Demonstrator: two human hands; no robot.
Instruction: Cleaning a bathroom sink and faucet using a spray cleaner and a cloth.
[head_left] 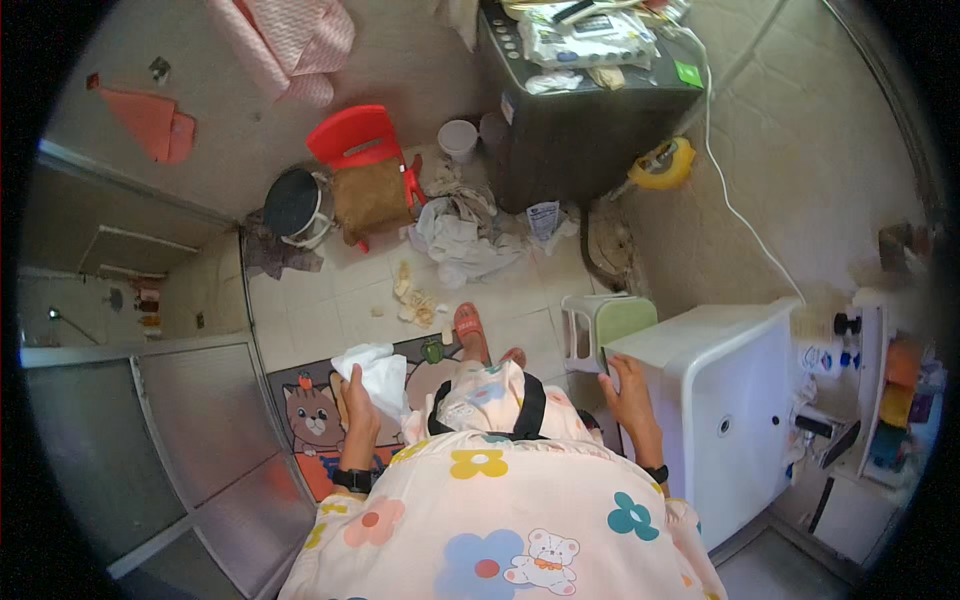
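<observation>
My left hand [359,412] is at the lower left of centre, closed on a crumpled white cloth or wipe [376,374]. It is above a grey mat with a cartoon cat [310,410]. My right hand [630,405] is beside the rim of the white sink [700,340], fingers apart and slightly bent, with nothing visible in it. A green-topped stool [622,310] stands just beyond that hand. My slippered foot [471,335] shows below on the tiles.
Ahead are a red chair [357,135] with a brown cushion, a dark-lidded bucket [292,205], heaped cloths [460,240], yellowish scraps [415,305] and a tall dark appliance [570,140] with a white cord. A glass partition [200,420] borders the left; a tap [815,428] is right.
</observation>
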